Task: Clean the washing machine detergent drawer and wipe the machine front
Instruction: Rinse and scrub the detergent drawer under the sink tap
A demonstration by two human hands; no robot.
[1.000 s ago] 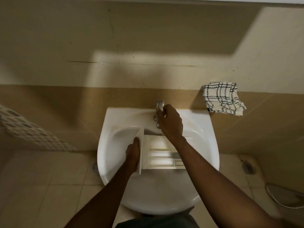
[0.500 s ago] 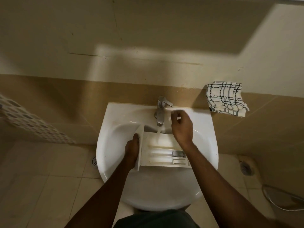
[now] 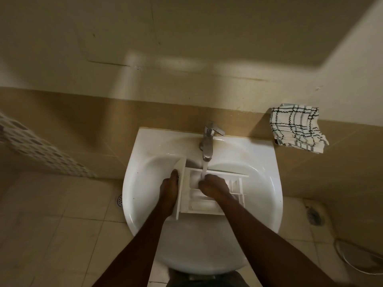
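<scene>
The drawer (image 3: 199, 206) lies in the sink (image 3: 143, 183) under the running tap (image 3: 207, 141). The left hand (image 3: 169, 188) has its grip on the 9 o'clock end; the right hand (image 3: 215, 186) is inside, grip unclear.

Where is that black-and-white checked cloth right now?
In the head view, the checked cloth is draped over the wall ledge at the upper right, to the right of the tap and beyond the right rear corner of the sink.

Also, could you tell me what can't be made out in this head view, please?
Head view:
- Right hand: its back hides the fingers inside the detergent drawer; any grip is unclear.
- Drawer compartments under that hand: hidden; residue too dim to judge.
- Curved object, lower right: cut off by the frame edge.
</scene>
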